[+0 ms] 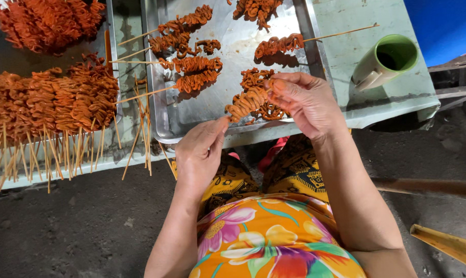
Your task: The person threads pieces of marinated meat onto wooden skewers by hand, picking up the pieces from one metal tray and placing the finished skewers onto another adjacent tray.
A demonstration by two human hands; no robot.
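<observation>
**Orange skewers fill the trays at a low outdoor worktable**

A pale green tabletop (392, 98) stands over dark, gritty ground, seen from above by the seated person, whose lap is covered in bright floral and patterned cloth. A shallow metal tray (163, 110) sits at the middle of the tabletop, its steel base bare in patches.

Both hands are raised over the tray's near edge. The right hand (307, 103) has its grip closed, fingertips pinched around the far end of a skewer of coiled orange meat (247, 102). The left hand (202, 152) grips the near end of the same piece, thumb and fingers shut at the point where the stick should run; the stick itself is hidden there. The skewer hangs between the two hands, just above a small heap of loose orange coils (256, 80) lying on the tray.

Further up the tray lie several finished skewers (189, 69), their bamboo sticks pointing left, and one more (282, 45) with its stick pointing right across the rim. To the left, a second tray carries a dense pile of done skewers (53, 103), sticks fanned over the table's edge, with loose bare sticks (143, 116) between the two trays. A green mug (384, 61) stands at the right of the tabletop, well apart from the hands.
</observation>
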